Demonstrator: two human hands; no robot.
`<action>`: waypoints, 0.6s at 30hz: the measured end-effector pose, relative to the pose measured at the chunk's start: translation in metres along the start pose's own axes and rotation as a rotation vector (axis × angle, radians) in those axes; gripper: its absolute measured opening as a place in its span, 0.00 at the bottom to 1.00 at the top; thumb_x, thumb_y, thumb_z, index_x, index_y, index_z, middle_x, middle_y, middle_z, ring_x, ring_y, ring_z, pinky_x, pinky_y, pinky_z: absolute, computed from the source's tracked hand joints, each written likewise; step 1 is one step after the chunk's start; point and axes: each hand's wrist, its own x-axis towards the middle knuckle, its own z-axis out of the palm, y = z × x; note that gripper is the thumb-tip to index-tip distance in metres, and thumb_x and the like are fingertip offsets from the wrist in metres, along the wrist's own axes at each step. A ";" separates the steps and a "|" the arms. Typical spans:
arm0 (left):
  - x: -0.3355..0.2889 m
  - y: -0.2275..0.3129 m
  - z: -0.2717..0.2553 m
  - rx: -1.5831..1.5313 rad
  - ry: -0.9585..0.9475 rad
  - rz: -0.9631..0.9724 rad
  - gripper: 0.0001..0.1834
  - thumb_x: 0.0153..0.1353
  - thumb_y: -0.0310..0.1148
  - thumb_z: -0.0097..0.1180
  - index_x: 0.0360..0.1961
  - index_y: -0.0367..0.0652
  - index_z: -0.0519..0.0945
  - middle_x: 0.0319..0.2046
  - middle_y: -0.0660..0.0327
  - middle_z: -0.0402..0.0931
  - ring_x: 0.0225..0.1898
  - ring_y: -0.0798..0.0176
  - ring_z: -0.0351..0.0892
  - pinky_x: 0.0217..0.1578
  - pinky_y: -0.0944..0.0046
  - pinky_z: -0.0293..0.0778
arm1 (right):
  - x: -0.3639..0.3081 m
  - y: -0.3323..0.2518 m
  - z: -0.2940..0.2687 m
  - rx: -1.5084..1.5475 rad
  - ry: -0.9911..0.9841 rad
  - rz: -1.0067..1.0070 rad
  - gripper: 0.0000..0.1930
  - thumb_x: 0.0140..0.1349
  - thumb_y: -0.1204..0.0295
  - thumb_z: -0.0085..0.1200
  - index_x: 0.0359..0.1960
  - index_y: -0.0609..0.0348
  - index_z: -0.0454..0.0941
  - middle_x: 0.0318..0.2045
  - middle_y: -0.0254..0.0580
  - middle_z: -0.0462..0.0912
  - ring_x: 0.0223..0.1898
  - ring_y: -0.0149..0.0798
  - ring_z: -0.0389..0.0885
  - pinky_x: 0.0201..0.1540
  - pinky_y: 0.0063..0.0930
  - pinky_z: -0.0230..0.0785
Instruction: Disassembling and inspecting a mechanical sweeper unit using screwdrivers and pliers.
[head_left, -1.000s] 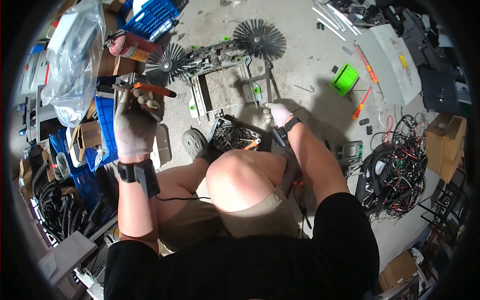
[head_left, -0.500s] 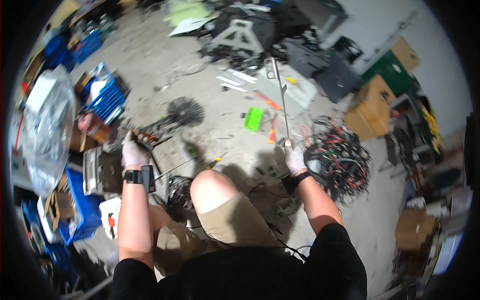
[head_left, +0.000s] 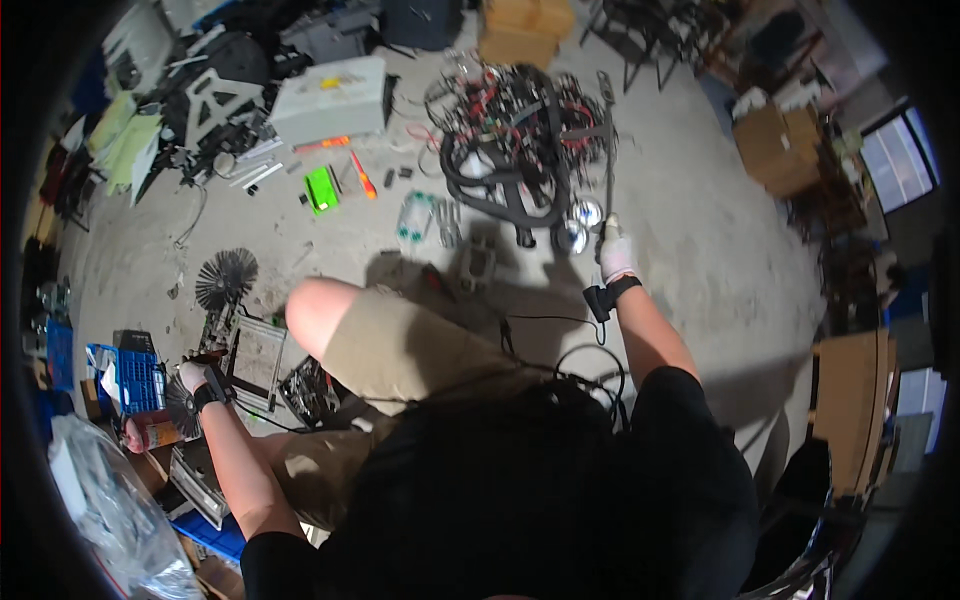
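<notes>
My gloved right hand [head_left: 617, 256] is closed round the lower end of a long thin metal bar [head_left: 609, 150], which points away from me past the right side of a heap of cables [head_left: 500, 130]. Two shiny round parts [head_left: 573, 237] lie just left of that hand. Far to the left, my gloved left hand [head_left: 193, 376] is curled at a dark, partly reddish object [head_left: 210, 356] too blurred to name. A rectangular metal frame [head_left: 256, 352] and a round black bristle brush [head_left: 226, 278] are near it on the floor.
Ahead lie a green tray [head_left: 322, 190], a red-orange screwdriver [head_left: 363, 176] and a pale box [head_left: 330, 100]. A blue crate [head_left: 128, 378] and a plastic-wrapped bundle [head_left: 115, 505] stand left. Cardboard boxes [head_left: 780, 150] are at the right, and black cables [head_left: 590, 375] run by my lap.
My view has swung to the right, shifting the heap and tray leftward. My right hand still grips the metal bar, now beside the cable heap; my left hand stays out on the left.
</notes>
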 end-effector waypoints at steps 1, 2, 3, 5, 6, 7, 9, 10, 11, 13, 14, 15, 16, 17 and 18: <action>-0.014 0.033 -0.019 0.024 -0.040 0.062 0.11 0.58 0.31 0.53 0.37 0.35 0.80 0.32 0.58 0.81 0.32 0.61 0.79 0.32 0.63 0.73 | -0.004 0.040 -0.036 -0.132 0.116 0.113 0.28 0.69 0.50 0.37 0.25 0.61 0.78 0.15 0.37 0.74 0.19 0.33 0.73 0.25 0.32 0.63; -0.028 0.051 -0.031 -0.104 -0.055 -0.043 0.10 0.57 0.31 0.54 0.36 0.35 0.80 0.33 0.59 0.81 0.31 0.61 0.79 0.32 0.64 0.73 | -0.008 0.079 -0.059 -0.185 0.194 0.130 0.30 0.68 0.48 0.36 0.27 0.63 0.80 0.19 0.48 0.79 0.24 0.44 0.77 0.30 0.39 0.66; -0.038 0.057 -0.035 -0.228 -0.063 -0.164 0.10 0.57 0.31 0.55 0.34 0.36 0.81 0.33 0.60 0.82 0.30 0.62 0.79 0.32 0.65 0.73 | -0.015 0.119 -0.076 -0.398 0.258 0.129 0.32 0.67 0.47 0.34 0.32 0.66 0.80 0.26 0.59 0.81 0.33 0.57 0.79 0.38 0.45 0.67; -0.029 -0.019 -0.007 -0.162 0.074 -0.192 0.06 0.52 0.30 0.59 0.31 0.39 0.82 0.26 0.56 0.81 0.27 0.59 0.80 0.29 0.64 0.74 | -0.030 0.180 -0.070 -0.490 0.281 0.447 0.34 0.67 0.46 0.30 0.37 0.67 0.80 0.36 0.64 0.80 0.45 0.62 0.77 0.47 0.50 0.66; -0.025 -0.023 0.004 -0.382 0.026 -0.254 0.07 0.54 0.31 0.56 0.31 0.39 0.82 0.26 0.56 0.81 0.27 0.57 0.80 0.28 0.62 0.74 | -0.040 0.222 -0.087 -0.487 0.363 0.472 0.34 0.67 0.46 0.31 0.39 0.67 0.80 0.39 0.64 0.80 0.46 0.62 0.76 0.49 0.50 0.66; -0.024 -0.039 0.008 -0.598 -0.011 -0.340 0.09 0.56 0.32 0.54 0.32 0.40 0.82 0.27 0.57 0.81 0.26 0.56 0.80 0.26 0.60 0.74 | -0.051 0.246 -0.090 -0.450 0.362 0.603 0.34 0.67 0.46 0.31 0.40 0.68 0.79 0.40 0.64 0.80 0.48 0.62 0.75 0.51 0.49 0.65; -0.023 -0.041 0.020 -1.321 -0.077 -0.691 0.10 0.57 0.30 0.53 0.40 0.42 0.81 0.36 0.58 0.81 0.32 0.60 0.79 0.31 0.59 0.75 | -0.072 0.276 -0.112 -0.422 0.345 0.719 0.34 0.67 0.46 0.32 0.41 0.69 0.79 0.40 0.64 0.80 0.49 0.61 0.75 0.50 0.48 0.66; -0.029 -0.020 0.040 -1.498 -0.135 -0.756 0.12 0.59 0.31 0.50 0.43 0.43 0.80 0.39 0.58 0.81 0.35 0.58 0.79 0.31 0.55 0.76 | -0.080 0.291 -0.134 -0.498 0.468 0.723 0.33 0.67 0.45 0.33 0.36 0.67 0.80 0.35 0.61 0.81 0.43 0.59 0.78 0.45 0.46 0.67; -0.034 -0.001 0.058 -1.667 -0.189 -0.828 0.15 0.61 0.33 0.46 0.46 0.45 0.79 0.42 0.58 0.80 0.37 0.55 0.79 0.32 0.51 0.77 | -0.087 0.303 -0.155 -0.572 0.586 0.727 0.33 0.67 0.45 0.35 0.31 0.65 0.82 0.30 0.58 0.83 0.36 0.57 0.80 0.40 0.45 0.69; -0.029 -0.075 0.049 -1.190 -0.121 -0.533 0.20 0.63 0.37 0.40 0.54 0.46 0.74 0.50 0.58 0.76 0.45 0.51 0.77 0.36 0.45 0.75 | -0.095 0.294 -0.120 -0.460 0.385 0.667 0.35 0.67 0.44 0.30 0.36 0.65 0.81 0.33 0.58 0.83 0.39 0.58 0.80 0.42 0.46 0.69; -0.026 -0.125 0.019 -1.001 -0.042 -0.464 0.21 0.63 0.37 0.41 0.56 0.47 0.72 0.52 0.58 0.74 0.47 0.53 0.76 0.39 0.48 0.75 | -0.094 0.294 -0.088 -0.466 0.330 0.744 0.35 0.68 0.45 0.30 0.38 0.67 0.80 0.35 0.61 0.82 0.41 0.60 0.79 0.44 0.47 0.68; -0.034 -0.164 -0.005 -0.807 0.018 -0.428 0.22 0.62 0.38 0.43 0.58 0.47 0.71 0.54 0.59 0.73 0.49 0.54 0.76 0.42 0.50 0.74 | -0.095 0.293 -0.059 -0.499 0.276 0.818 0.34 0.68 0.46 0.31 0.40 0.69 0.79 0.37 0.63 0.81 0.44 0.61 0.78 0.47 0.47 0.67; -0.040 -0.181 -0.025 -0.596 0.053 -0.383 0.24 0.62 0.38 0.45 0.59 0.47 0.69 0.55 0.59 0.72 0.50 0.55 0.75 0.44 0.53 0.73 | -0.102 0.310 -0.044 -0.447 0.280 0.864 0.33 0.68 0.47 0.30 0.40 0.69 0.79 0.37 0.62 0.81 0.44 0.60 0.78 0.46 0.47 0.68; -0.032 -0.161 -0.026 -0.407 0.046 -0.312 0.25 0.62 0.39 0.47 0.61 0.48 0.67 0.57 0.60 0.70 0.52 0.57 0.74 0.47 0.56 0.73 | -0.102 0.362 -0.065 -0.533 0.224 0.897 0.32 0.68 0.48 0.30 0.41 0.68 0.78 0.38 0.62 0.81 0.45 0.59 0.78 0.47 0.47 0.69; -0.018 -0.127 0.002 -0.294 0.027 -0.230 0.27 0.61 0.39 0.48 0.63 0.48 0.66 0.59 0.60 0.69 0.53 0.58 0.73 0.50 0.59 0.72 | -0.081 0.425 -0.121 -0.755 0.079 0.820 0.31 0.68 0.49 0.30 0.42 0.68 0.78 0.39 0.62 0.81 0.45 0.59 0.78 0.47 0.46 0.69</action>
